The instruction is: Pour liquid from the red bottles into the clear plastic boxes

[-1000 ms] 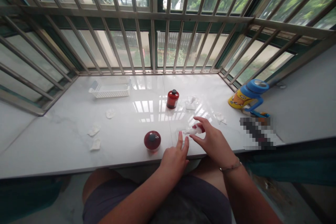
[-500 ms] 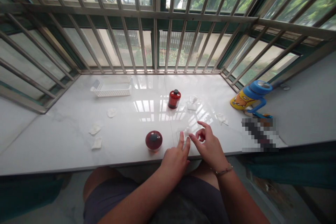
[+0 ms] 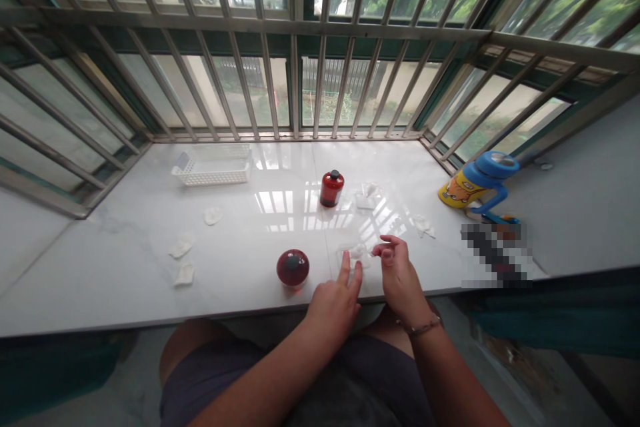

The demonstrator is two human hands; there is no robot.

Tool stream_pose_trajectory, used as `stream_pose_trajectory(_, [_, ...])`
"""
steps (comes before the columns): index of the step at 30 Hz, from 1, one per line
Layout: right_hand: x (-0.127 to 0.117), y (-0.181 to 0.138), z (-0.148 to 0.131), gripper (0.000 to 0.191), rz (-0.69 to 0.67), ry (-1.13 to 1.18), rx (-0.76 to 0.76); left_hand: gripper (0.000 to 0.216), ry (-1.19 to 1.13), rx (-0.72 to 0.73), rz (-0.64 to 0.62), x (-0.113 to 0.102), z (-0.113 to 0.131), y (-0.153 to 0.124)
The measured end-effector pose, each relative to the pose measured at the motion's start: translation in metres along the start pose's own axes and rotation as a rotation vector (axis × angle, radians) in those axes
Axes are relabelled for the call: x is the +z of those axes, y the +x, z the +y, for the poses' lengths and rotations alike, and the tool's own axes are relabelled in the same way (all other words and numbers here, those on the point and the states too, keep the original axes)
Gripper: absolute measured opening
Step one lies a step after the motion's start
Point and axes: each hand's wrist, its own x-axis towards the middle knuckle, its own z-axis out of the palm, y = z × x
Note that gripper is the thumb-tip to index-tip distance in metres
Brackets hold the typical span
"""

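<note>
My left hand (image 3: 334,300) rests by the counter's front edge. Its index and middle fingers are spread in a V, their tips touching a small clear plastic piece (image 3: 358,257) with something whitish in it. Just right of that piece, my right hand (image 3: 399,273) is closed with the fingers curled towards the thumb; whatever it pinches, if anything, is too small to make out. A dark red round bottle with a black cap (image 3: 293,268) stands left of my left hand. Farther back are a second red bottle (image 3: 332,189) and another clear plastic piece with white material (image 3: 368,196).
White crumpled scraps (image 3: 181,245) lie at the left, with another scrap (image 3: 423,225) at the right. A white perforated basket (image 3: 214,167) sits at the back left. The blue and yellow flask (image 3: 475,180) leans at the right. Metal window bars (image 3: 295,87) rise behind the counter.
My right hand has drawn slightly right, away from the clear plastic piece, and its thumb and fingers have come together. My left hand has stayed in place.
</note>
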Motion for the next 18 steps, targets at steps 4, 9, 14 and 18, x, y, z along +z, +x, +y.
stream_pose_trajectory(4, [0.0038, -0.0022, 0.0019, 0.056, -0.053, 0.106, -0.005, 0.094, 0.006, 0.012, 0.011, -0.0019, 0.0004, 0.0001])
stream_pose_trajectory(9, [0.0051, -0.0037, 0.0038, 0.054, 0.049, 0.055, 0.047, 0.094, 0.009, 0.012, -0.006, -0.0045, 0.0002, -0.0005])
stream_pose_trajectory(14, [0.0073, -0.0045, -0.0013, 0.047, -0.017, 0.097, 0.052, 0.093, 0.022, 0.014, -0.009, -0.0046, 0.0004, -0.0003])
stream_pose_trajectory(18, [0.0082, -0.0023, 0.001, 0.04, 0.036, 0.06, 0.069, 0.092, 0.017, 0.02, 0.006, -0.0034, 0.0002, -0.0005])
